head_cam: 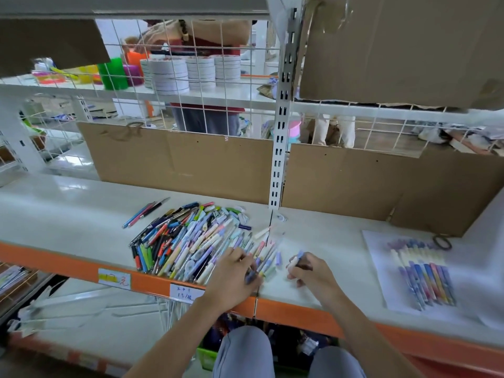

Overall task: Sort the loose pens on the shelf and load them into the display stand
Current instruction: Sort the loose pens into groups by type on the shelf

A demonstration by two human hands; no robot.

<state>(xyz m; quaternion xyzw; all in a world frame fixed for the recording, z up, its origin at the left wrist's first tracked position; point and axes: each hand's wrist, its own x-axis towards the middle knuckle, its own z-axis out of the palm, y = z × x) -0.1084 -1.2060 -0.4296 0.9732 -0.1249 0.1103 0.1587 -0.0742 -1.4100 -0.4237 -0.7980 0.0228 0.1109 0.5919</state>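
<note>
Still, most pens (188, 238) lay piled mid-frame; one sorted row (424, 276) sat right. Left hand (234, 271) pinched a dark pen (251, 276), right hand (309, 271) held a pale one (296, 260).

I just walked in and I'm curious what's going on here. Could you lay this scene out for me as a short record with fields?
place: white shelf with orange front edge
main heap: loose pens, mixed colours
set apart: small pen group to the left; sorted row on white sheet
left hand: picking at the heap's near edge
right hand: holds a pale pen
display stand: not visible
</note>
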